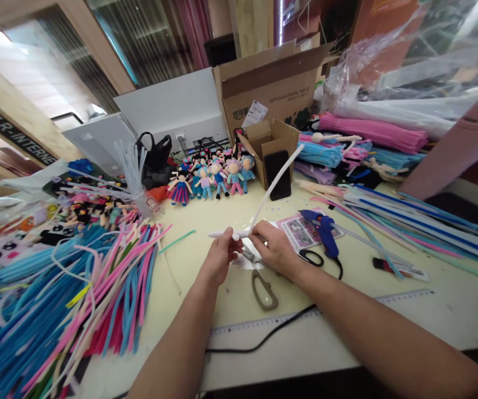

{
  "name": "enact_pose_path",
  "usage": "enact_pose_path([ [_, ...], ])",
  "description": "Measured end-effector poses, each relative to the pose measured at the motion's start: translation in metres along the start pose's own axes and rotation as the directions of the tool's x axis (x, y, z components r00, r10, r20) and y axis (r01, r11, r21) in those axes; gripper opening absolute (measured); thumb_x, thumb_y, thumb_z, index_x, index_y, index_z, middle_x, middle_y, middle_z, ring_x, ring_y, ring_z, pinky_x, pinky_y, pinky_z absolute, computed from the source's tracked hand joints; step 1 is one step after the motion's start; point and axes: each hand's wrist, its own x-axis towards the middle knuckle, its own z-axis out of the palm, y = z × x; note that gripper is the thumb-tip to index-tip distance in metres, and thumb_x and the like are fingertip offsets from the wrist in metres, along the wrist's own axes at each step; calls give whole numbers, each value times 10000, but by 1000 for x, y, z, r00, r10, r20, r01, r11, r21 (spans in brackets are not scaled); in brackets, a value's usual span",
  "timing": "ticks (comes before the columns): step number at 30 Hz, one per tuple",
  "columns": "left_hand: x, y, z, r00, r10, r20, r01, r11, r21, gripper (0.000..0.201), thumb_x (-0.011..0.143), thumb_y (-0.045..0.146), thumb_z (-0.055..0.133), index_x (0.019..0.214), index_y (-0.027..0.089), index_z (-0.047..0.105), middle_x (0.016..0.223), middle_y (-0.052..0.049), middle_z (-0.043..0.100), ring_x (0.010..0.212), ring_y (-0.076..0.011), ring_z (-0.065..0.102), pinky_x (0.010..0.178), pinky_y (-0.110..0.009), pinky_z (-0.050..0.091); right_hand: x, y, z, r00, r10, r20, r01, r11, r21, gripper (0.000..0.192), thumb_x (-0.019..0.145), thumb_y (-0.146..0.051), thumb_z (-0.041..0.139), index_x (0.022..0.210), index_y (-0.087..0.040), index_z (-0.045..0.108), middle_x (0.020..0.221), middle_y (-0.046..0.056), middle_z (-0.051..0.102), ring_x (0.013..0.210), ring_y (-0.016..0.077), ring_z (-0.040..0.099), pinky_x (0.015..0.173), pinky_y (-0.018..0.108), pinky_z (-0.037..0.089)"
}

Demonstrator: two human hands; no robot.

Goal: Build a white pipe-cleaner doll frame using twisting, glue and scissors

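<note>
Item: white pipe cleaner [272, 185]
Form: long, thin, fuzzy, bent near one end
Pose: short leg level, long leg slanting up and right
Location: above cream tabletop, pinched at bend between both hands

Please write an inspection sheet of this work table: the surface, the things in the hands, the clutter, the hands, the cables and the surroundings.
Surface: pale table, crowded at the left and the back.
Things in hand: white pipe cleaner, bent, one end rising to the upper right.
Clutter: heap of pipe cleaners at left; scissors below the hands; blue glue gun; row of small dolls; ruler near the front edge.
Hands: left hand and right hand both pinch the white pipe cleaner with their fingers.
Cables: black cable crosses the ruler.
Surroundings: cardboard boxes and bundles of pipe cleaners at the back.
</note>
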Motion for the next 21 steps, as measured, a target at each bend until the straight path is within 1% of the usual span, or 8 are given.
enact_pose_path([
  [3, 1, 2, 1, 1000, -9, -16, 8, 998, -68, 346, 684, 488, 652, 735, 149, 610, 676, -3, 590, 579, -90, 505, 527, -214, 347, 0, 2, 1, 999, 51, -6, -51, 999, 2, 128, 851, -181, 476, 726, -189, 505, 716, 2, 505, 685, 138, 476, 653, 260, 353],
  [6, 0, 4, 1, 999, 24, 23, -21, 992, -125, 273, 660, 379, 698, 785, 141, 654, 687, -6, 612, 588, -84, 512, 540, -209, 367, 1, 2, 1, 992, 130, -5, -129, 991, 37, 136, 858, -216, 468, 740, -184, 528, 706, -2, 519, 674, 137, 475, 647, 260, 352],
  [10, 1, 5, 2, 998, 54, 43, -45, 981, -191, 285, 631, 276, 722, 872, 127, 686, 722, -23, 642, 625, -92, 537, 569, -207, 397, 2, 0, 0, 974, 228, 8, -227, 964, 138, 158, 861, -264, 460, 793, -175, 571, 726, 0, 563, 695, 142, 496, 651, 262, 358],
  [13, 2, 5, 1, 998, 47, 41, -38, 977, -210, 307, 616, 248, 728, 894, 122, 695, 726, -30, 649, 661, -104, 559, 590, -207, 412, 4, -1, -1, 946, 324, 35, -322, 917, 236, 179, 843, -299, 478, 741, -179, 564, 685, -16, 552, 652, 131, 490, 618, 257, 356],
  [15, 2, 5, 0, 998, 45, 43, -35, 977, -210, 303, 610, 241, 726, 885, 118, 700, 713, -31, 646, 669, -110, 563, 590, -210, 413, 6, 0, 0, 910, 406, 86, -412, 855, 317, 205, 824, -322, 495, 681, -181, 535, 624, -29, 518, 588, 118, 469, 568, 251, 345],
  [17, 2, 6, -1, 998, 49, 46, -39, 977, -208, 293, 609, 236, 720, 876, 117, 704, 703, -31, 643, 671, -112, 562, 586, -212, 412, 7, 0, 1, 866, 473, 164, -495, 762, 418, 229, 805, -339, 508, 640, -181, 505, 573, -38, 491, 526, 103, 441, 518, 243, 325],
  [19, 2, 6, -2, 997, 55, 57, -42, 977, -209, 285, 608, 233, 715, 867, 116, 706, 709, -35, 642, 686, -118, 563, 584, -214, 412, 7, 1, 2, 826, 504, 251, -552, 639, 535, 235, 783, -351, 533, 629, -179, 491, 551, -43, 484, 486, 89, 416, 488, 234, 307],
  [21, 1, 7, -3, 995, 64, 71, -47, 975, -217, 281, 601, 227, 714, 859, 115, 706, 732, -42, 643, 712, -125, 565, 586, -216, 414, 6, 1, 2, 800, 501, 331, -582, 509, 635, 230, 756, -355, 572, 637, -176, 491, 549, -48, 483, 469, 77, 400, 479, 227, 299],
])
